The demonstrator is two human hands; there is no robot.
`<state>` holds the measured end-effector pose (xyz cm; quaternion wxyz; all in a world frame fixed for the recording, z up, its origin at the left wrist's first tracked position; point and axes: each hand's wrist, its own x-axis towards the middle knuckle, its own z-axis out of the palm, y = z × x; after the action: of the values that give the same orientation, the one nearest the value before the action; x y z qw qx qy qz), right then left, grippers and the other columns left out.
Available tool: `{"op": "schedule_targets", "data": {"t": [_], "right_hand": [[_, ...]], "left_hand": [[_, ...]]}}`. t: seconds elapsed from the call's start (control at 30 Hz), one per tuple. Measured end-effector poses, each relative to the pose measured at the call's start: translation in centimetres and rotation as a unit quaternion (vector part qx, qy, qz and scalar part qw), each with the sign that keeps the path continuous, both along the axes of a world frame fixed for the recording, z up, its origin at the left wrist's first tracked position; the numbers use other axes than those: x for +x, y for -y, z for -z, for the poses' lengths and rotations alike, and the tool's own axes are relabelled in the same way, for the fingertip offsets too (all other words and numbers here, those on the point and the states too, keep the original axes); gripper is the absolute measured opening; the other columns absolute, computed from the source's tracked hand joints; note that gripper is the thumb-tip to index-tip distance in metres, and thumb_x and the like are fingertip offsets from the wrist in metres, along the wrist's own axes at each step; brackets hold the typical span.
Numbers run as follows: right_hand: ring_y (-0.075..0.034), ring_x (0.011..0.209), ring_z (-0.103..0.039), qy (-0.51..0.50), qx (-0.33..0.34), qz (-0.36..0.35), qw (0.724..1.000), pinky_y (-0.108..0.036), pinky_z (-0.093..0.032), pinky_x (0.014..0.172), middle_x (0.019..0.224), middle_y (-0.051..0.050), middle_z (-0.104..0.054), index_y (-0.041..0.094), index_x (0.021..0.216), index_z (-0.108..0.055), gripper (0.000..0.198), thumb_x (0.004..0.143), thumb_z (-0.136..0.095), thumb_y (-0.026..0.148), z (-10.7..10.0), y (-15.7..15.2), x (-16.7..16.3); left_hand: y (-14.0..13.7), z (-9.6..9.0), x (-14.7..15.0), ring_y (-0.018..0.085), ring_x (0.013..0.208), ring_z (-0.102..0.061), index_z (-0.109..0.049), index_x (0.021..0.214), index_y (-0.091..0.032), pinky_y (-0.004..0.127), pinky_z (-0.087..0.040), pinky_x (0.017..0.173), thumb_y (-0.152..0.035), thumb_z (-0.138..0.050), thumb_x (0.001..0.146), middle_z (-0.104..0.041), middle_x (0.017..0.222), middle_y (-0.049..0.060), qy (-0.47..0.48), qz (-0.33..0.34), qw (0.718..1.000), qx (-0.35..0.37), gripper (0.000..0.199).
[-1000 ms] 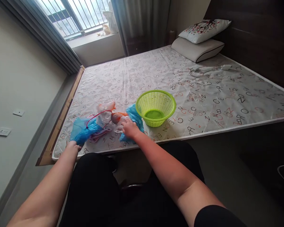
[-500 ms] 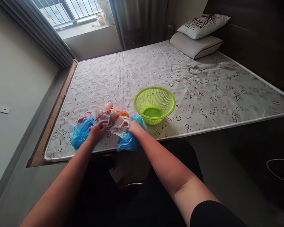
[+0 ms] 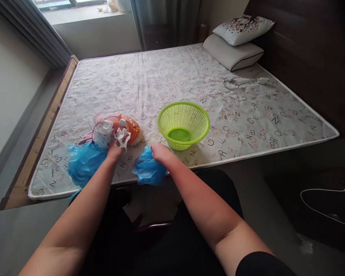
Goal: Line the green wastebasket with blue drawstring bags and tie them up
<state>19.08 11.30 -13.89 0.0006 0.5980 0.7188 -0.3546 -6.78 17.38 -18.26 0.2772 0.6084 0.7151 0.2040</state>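
Note:
My left hand [image 3: 114, 151] is closed on a crumpled white plastic bag [image 3: 123, 135], its fingers partly hidden by the film. Around it lie other bags: an orange plastic bag [image 3: 132, 128], a whitish bag with a red edge [image 3: 102, 132] and a large blue plastic bag [image 3: 84, 163] under my wrist. Closer to the basket, my right hand [image 3: 160, 154] grips a smaller blue plastic bag [image 3: 149, 170], which hangs down at the mattress edge. A green plastic basket [image 3: 160, 126] stands upright just beyond my right hand, apart from it.
The bags and basket rest on a letter-printed mattress [image 3: 172, 84]. Two stacked pillows [image 3: 232, 53] lie at the far right, with a white cable [image 3: 232, 83] nearer. A wooden bed frame edge [image 3: 46, 126] runs along the left. Another white cable [image 3: 313, 189] is at lower right.
The white and orange bags have shifted left, away from my right hand. The small blue bag now sits apart from them in my right hand. The view has tilted down slightly.

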Motion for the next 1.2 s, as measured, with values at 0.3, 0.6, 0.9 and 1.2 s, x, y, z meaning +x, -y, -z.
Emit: {"op": "schedule_targets", "data": {"t": [0.3,0.6,0.9,1.2], "right_hand": [[-0.021,0.114,-0.069,-0.246,0.132,0.133,0.951,-0.033,-0.053,0.106,0.120,-0.008,-0.076,0.018,0.122,-0.067,0.027,0.099,-0.052,0.018,-1.0,-0.9,-0.7],[-0.022,0.129,-0.070,-0.436,0.066,0.226,0.869,-0.038,-0.063,0.099,0.161,-0.016,-0.051,0.027,0.160,-0.024,0.057,0.107,-0.045,0.033,-0.8,0.1,-1.6],[-0.028,0.166,-0.029,-0.171,0.109,0.142,0.969,-0.050,-0.038,0.130,0.177,-0.021,-0.024,0.018,0.173,-0.016,0.083,0.100,-0.055,0.026,1.7,0.7,-2.6],[-0.027,0.138,-0.060,-0.039,0.053,0.094,0.993,-0.037,-0.047,0.117,0.147,-0.020,-0.062,0.011,0.138,-0.064,0.038,0.104,-0.049,0.019,1.9,-0.7,-2.0]], "left_hand": [[6.6,-5.9,2.9,0.023,0.091,-0.068,-0.062,0.114,-0.019,0.038,-0.059,0.089,-0.038,-0.060,0.092,-0.068,0.098,0.007,0.039,-0.093,0.981,0.166,0.028],[4.2,-2.2,2.3,0.031,0.117,-0.072,-0.067,0.132,-0.017,0.039,-0.059,0.098,-0.069,-0.066,0.088,-0.076,0.126,0.014,0.155,0.181,0.968,-0.072,0.068],[2.2,-2.2,1.4,0.029,0.102,-0.076,-0.074,0.125,-0.020,0.037,-0.057,0.091,-0.049,-0.061,0.095,-0.081,0.114,0.012,-0.023,0.220,0.968,-0.116,0.044],[3.0,-0.1,0.6,0.034,0.112,-0.075,-0.070,0.143,-0.021,0.038,-0.055,0.094,-0.054,-0.063,0.096,-0.079,0.127,0.015,-0.107,0.301,0.924,-0.208,0.058]]}}
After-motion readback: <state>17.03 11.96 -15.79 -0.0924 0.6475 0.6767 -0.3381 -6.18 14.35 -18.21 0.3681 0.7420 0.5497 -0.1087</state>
